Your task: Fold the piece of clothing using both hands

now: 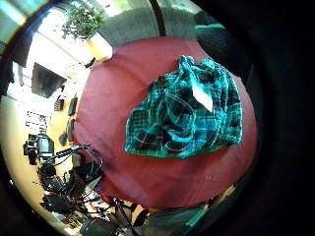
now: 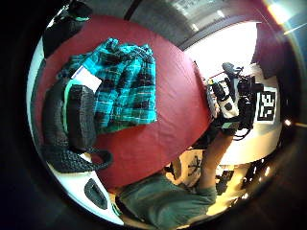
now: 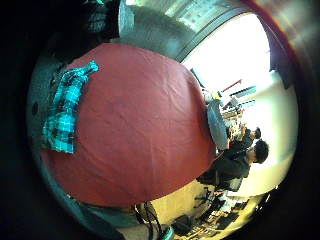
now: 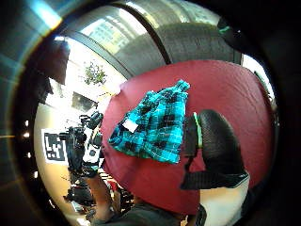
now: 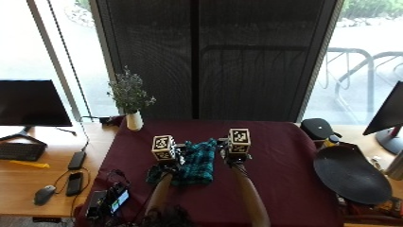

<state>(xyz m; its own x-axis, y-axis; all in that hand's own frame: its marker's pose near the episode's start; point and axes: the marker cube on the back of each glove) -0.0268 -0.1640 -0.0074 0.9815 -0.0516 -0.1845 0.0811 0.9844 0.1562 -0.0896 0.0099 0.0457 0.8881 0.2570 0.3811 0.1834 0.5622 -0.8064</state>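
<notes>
A teal plaid shirt (image 5: 194,168) lies crumpled on the maroon tablecloth (image 5: 283,189), between the raised left hand (image 5: 165,158) and right hand (image 5: 232,152), probably positioned to take its edges. Neither holds cloth, though finger posture can't be made out.

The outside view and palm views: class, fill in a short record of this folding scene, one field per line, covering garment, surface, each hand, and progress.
Garment: teal and black plaid piece of clothing, crumpled in a heap, white label showing
Surface: dark red tablecloth
Left hand: at the garment's left edge; finger state unclear
Right hand: at the garment's right edge; finger state unclear
Progress: no neat fold visible yet
Nearby: vase with plant at the table's far left corner
</notes>
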